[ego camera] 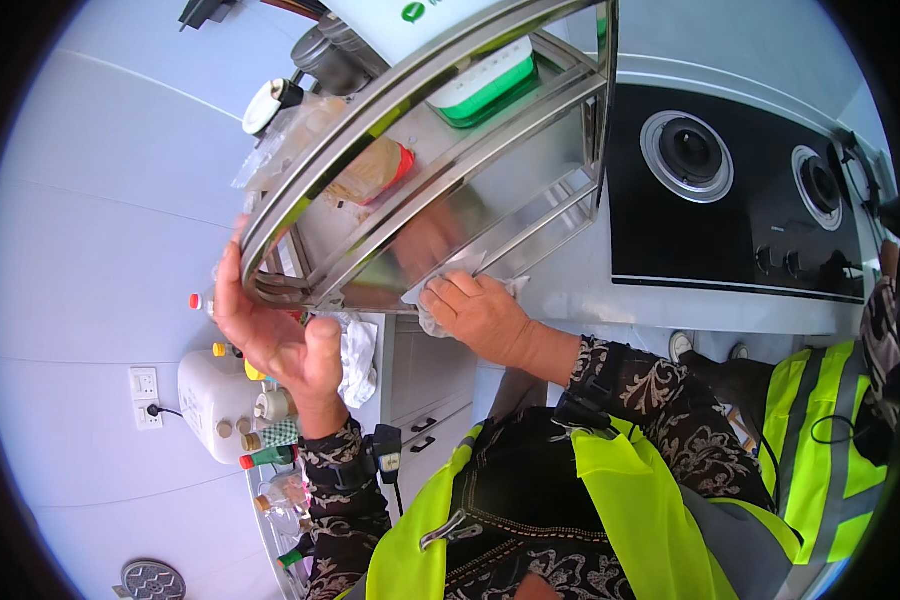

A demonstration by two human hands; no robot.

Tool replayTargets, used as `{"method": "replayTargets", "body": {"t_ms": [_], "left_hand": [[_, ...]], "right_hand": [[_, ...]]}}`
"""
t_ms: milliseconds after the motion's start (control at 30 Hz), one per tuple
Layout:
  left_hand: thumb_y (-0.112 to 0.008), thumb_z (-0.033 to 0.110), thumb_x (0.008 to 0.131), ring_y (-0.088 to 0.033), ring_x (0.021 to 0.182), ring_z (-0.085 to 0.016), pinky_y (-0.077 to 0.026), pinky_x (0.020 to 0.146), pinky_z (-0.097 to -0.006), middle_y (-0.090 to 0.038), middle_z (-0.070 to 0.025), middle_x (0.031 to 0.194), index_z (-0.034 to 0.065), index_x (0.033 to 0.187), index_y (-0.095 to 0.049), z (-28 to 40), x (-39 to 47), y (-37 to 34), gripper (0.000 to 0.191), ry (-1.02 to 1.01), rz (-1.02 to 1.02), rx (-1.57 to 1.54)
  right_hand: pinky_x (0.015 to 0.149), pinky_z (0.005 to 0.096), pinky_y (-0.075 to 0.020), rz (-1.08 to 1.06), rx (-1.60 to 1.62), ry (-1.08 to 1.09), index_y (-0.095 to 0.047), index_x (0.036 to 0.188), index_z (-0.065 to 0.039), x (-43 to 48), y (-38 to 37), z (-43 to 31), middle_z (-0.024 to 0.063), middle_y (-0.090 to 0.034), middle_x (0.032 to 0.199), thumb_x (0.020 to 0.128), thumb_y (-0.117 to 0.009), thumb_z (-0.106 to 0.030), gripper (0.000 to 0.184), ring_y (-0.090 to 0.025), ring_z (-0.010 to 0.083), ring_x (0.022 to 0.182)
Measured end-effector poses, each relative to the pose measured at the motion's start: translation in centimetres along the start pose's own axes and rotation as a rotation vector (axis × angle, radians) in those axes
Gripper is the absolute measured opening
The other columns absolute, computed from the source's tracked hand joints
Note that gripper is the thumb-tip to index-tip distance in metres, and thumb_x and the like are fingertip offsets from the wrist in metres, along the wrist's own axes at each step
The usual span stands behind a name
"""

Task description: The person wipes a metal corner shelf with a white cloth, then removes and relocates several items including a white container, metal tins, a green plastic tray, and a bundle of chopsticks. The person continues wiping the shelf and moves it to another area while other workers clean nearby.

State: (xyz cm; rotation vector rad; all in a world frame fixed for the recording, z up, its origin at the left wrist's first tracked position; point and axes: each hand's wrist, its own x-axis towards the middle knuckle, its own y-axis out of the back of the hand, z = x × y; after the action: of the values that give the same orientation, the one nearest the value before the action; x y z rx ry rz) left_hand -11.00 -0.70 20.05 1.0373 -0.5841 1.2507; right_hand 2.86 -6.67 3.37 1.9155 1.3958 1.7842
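Note:
A stainless steel shelf rack (487,161) stands tilted across the view before me. My left hand (281,337) is at its near left corner, the fingers behind the rail and the thumb apart in front. My right hand (476,311) presses a pale grey cloth (433,319) against the rack's lower edge. On the rack lie a green and white box (487,86) and a clear bag with red print (375,172), its contents yellowish. Another clear plastic bag (281,150) is partly hidden by the top rail.
To the right is a black gas hob (735,202). Bottles and a white plastic jug (214,405) stand at the left, near a crumpled white cloth (358,360). Drawers (431,375) lie below the counter. A person in a yellow vest (832,450) is at the right.

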Motion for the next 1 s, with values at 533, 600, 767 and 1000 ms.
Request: {"method": "replayTargets", "body": {"t_ms": [533,600,767,1000], "left_hand": [[-0.055,-0.006,0.090,-0.059,0.080,-0.017,-0.048,0.075,-0.0268,-0.059,-0.0172,0.105,-0.0037,0.132,-0.038,-2.3,-0.7,0.3,0.046,-0.103,0.178,0.148],[-0.057,-0.006,0.089,-0.058,0.086,-0.019,-0.048,0.079,-0.0286,-0.057,-0.0191,0.110,-0.0044,0.131,-0.040,-2.7,-0.6,0.0,0.045,-0.153,0.166,0.157],[-0.055,-0.007,0.090,-0.057,0.093,-0.023,-0.046,0.086,-0.0319,-0.057,-0.0216,0.112,-0.0054,0.129,-0.042,-2.6,-0.5,-0.6,0.041,-0.150,0.172,0.108],[-0.053,-0.005,0.091,-0.057,0.089,-0.022,-0.047,0.082,-0.0325,-0.057,-0.0206,0.109,-0.0036,0.130,-0.038,-2.1,-0.3,-0.9,0.042,-0.147,0.201,0.174]], "right_hand": [[0.080,0.0388,-0.0486,-0.274,-0.203,0.083,-0.056,0.125,-0.009,-0.4,4.8,6.0,0.0073,-0.061,0.119,0.079,-0.061,-0.021,0.048,-0.058,0.0259,0.106],[0.081,0.0400,-0.0484,-0.250,-0.255,0.049,-0.056,0.126,-0.009,-0.7,7.7,8.5,0.0085,-0.061,0.119,0.078,-0.063,-0.021,0.049,-0.058,0.0265,0.111],[0.076,0.0331,-0.0521,-0.242,-0.481,-0.006,-0.058,0.123,-0.005,-2.4,11.5,13.2,0.0118,-0.061,0.119,0.073,-0.059,-0.002,0.050,-0.059,0.0265,0.115],[0.085,0.0348,-0.0541,-0.051,-0.064,0.122,-0.058,0.123,-0.001,-0.5,2.6,3.8,0.0152,-0.059,0.124,0.070,-0.061,-0.005,0.053,-0.056,0.0324,0.119]]}}
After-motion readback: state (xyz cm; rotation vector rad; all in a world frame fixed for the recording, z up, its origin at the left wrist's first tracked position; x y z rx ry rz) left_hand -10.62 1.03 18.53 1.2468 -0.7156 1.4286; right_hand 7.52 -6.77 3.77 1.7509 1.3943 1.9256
